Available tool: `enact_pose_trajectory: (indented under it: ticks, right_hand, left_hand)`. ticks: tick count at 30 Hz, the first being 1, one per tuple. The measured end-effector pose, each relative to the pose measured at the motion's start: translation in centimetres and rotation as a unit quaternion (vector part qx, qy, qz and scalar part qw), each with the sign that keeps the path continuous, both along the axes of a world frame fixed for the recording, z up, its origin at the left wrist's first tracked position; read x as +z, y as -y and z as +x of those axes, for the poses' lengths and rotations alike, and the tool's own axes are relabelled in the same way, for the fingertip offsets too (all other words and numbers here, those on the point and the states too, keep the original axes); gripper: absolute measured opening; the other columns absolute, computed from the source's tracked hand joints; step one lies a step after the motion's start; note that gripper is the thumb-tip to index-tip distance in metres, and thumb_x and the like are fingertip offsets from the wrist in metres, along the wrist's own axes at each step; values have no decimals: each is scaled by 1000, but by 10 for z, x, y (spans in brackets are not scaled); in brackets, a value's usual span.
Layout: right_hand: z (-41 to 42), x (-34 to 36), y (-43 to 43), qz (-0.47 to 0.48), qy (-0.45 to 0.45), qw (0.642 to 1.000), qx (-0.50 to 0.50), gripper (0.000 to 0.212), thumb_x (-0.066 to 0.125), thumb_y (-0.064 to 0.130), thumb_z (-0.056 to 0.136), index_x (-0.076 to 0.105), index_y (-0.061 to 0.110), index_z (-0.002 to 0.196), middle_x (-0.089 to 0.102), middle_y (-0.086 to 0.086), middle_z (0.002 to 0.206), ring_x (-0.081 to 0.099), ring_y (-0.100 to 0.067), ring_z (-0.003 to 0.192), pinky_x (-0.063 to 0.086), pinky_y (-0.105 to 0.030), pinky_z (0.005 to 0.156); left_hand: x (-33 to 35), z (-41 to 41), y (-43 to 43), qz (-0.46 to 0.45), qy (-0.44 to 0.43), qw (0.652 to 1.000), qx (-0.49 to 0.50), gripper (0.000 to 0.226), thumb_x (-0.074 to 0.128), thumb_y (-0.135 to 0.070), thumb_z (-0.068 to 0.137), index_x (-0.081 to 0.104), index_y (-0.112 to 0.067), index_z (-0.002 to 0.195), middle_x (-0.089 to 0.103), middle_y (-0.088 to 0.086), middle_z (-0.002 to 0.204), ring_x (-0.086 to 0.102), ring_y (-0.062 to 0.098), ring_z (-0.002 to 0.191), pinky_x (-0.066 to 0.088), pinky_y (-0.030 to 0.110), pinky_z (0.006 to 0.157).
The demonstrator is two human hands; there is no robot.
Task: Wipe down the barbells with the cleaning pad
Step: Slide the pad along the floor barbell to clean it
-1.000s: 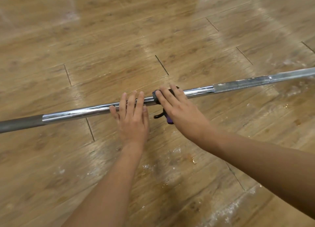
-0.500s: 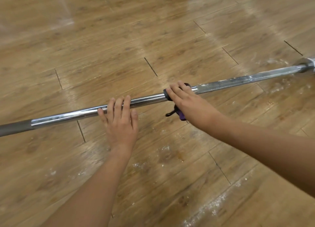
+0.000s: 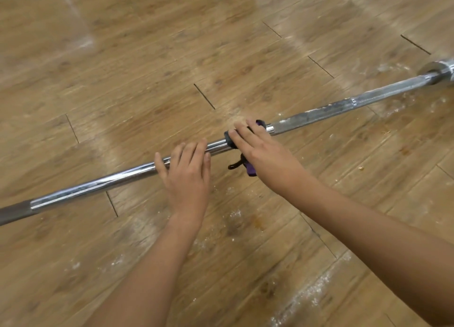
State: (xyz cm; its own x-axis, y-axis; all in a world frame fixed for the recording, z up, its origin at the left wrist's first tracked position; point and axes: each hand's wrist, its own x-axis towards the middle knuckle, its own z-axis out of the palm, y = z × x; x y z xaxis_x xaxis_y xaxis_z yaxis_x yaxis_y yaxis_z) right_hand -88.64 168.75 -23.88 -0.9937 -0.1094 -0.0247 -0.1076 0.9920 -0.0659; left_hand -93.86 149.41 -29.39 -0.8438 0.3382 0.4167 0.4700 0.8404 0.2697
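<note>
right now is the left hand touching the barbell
Touching. The head view shows the left hand lying flat across the barbell, its straight fingers covering the chrome shaft with no gap visible.

Bare left hand (image 3: 187, 179) and bare right hand (image 3: 266, 154) on long uncovered forearms (image 3: 368, 230).

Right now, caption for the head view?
Right hand presses the cleaning pad on a barbell lying on the wood floor; left hand rests on it.

Barbell (image 3: 103, 186) lying across wooden floor (image 3: 147, 68). Left hand (image 3: 186, 176) rests flat on shaft; right hand (image 3: 262, 149) presses cleaning pad (image 3: 229, 139) against it.
</note>
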Motion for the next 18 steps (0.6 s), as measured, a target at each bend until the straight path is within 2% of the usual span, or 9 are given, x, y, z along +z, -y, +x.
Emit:
enact_pose_trajectory:
  ticks: [3, 6, 9, 12, 14, 16, 18]
  right_hand:
    - [0, 4, -19, -8, -9, 999, -48, 85, 63, -6, 89, 18, 6, 160, 19, -15, 166, 11, -35, 155, 13, -40, 126]
    - [-2, 8, -12, -10, -8, 998, -68, 75, 50, -7, 92, 20, 4, 159, 21, -19, 164, 12, -40, 153, 12, -45, 126]
    - [5, 4, 5, -3, -10, 1000, -29, 79, 55, -5, 91, 19, 6, 160, 21, -19, 164, 13, -43, 152, 16, -48, 125]
    - [9, 9, -3, -22, 6, 1000, -14, 85, 55, -6, 92, 10, 11, 162, 12, -11, 168, 5, -34, 155, 15, -39, 125]
    - [9, 5, -16, -22, -18, 999, -44, 81, 57, -5, 93, 16, 9, 161, 18, -11, 167, 11, -32, 155, 16, -38, 125]
    - [13, 1, -24, -16, -44, 994, -99, 79, 61, -4, 91, 22, 6, 159, 24, -15, 165, 17, -36, 153, 16, -41, 126]
    - [16, -3, -17, -7, -50, 992, -117, 77, 57, -6, 89, 24, 3, 158, 26, -18, 163, 18, -40, 152, 15, -46, 126]
  left_hand:
    - [-4, 1, -1, 13, -14, 1000, 4, 34, 48, -32, 108, 62, -26, 139, 65, -7, 126, 56, 20, 127, 19, 57, 118]
    - [-7, 3, -2, 23, -17, 1000, 4, 34, 48, -32, 109, 62, -25, 139, 66, -6, 128, 55, 21, 129, 20, 59, 118]
    - [-7, 6, -2, 27, -15, 1000, 6, 35, 46, -32, 110, 61, -24, 140, 66, -5, 130, 53, 21, 132, 20, 60, 119]
    - [-8, 9, -2, 25, -19, 999, 10, 35, 48, -31, 109, 61, -24, 140, 65, -5, 130, 53, 22, 132, 19, 60, 119]
    - [-9, 10, -1, 27, -20, 999, 11, 35, 49, -31, 108, 61, -24, 140, 65, -4, 130, 54, 23, 132, 21, 61, 118]
    - [-12, 13, -2, 33, -28, 999, 4, 34, 51, -28, 107, 62, -22, 139, 66, -3, 129, 56, 25, 131, 23, 62, 116]
    - [-14, 15, -1, 30, -46, 998, 3, 34, 53, -26, 106, 63, -21, 138, 67, -2, 127, 58, 26, 129, 25, 62, 115]
